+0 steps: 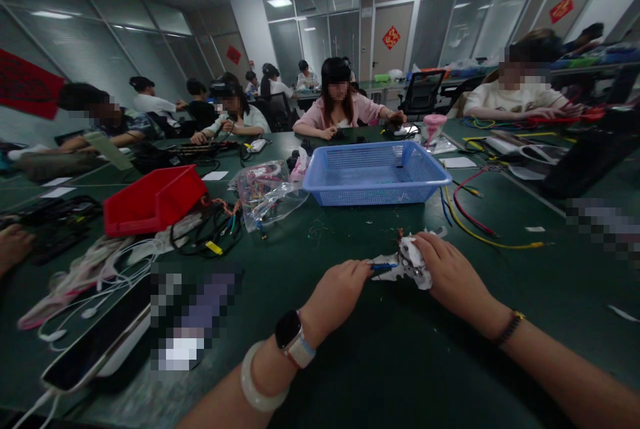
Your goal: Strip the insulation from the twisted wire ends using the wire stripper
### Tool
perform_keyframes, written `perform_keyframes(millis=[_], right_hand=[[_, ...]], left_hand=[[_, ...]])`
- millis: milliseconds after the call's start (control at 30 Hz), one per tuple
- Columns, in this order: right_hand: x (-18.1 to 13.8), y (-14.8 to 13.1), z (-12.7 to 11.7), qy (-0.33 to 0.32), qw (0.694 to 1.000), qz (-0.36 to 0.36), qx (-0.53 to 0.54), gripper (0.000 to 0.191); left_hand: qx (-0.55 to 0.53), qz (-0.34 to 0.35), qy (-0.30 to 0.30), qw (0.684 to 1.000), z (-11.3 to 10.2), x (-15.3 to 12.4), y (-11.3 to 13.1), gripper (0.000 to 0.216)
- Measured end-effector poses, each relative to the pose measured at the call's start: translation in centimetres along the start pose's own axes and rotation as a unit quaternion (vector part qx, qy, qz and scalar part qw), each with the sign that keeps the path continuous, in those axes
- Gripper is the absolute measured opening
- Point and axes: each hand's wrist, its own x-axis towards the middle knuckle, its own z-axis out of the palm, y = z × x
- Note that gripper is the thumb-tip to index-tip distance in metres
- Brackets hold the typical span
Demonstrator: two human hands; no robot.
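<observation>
My left hand (336, 292) is closed round a small blue-handled tool (383, 267) whose tip points right. My right hand (453, 271) is closed on a white bundle (411, 262) of cloth or tape with thin coloured wire ends sticking out at its top. Both hands rest low on the dark green table (360, 362), a little in front of a blue mesh basket (374, 172). A smartwatch and a pale bangle sit on my left wrist, a thin bracelet on my right.
A red bin (153, 201), tangled black cables (207, 232), a clear bag of wires (265, 192) and white earphones (100, 282) lie at the left. Yellow and red wires (475, 225) trail on the right. A phone (97, 342) lies at the near left. Several people sit round the far side.
</observation>
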Motion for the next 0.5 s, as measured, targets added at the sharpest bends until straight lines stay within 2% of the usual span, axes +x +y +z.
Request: perform_keyframes(millis=[167,500], right_hand=[[-0.06,-0.21,-0.07,0.001,1.0,0.007,0.007,0.045],[-0.01,-0.26,-0.16,-0.003,0.999,0.007,0.038,0.048]], left_hand=[[0.093,0.027,0.018,0.995,-0.57,-0.01,0.18,0.017],[0.113,0.044,0.033,0.992,0.05,-0.15,-0.22,0.024]])
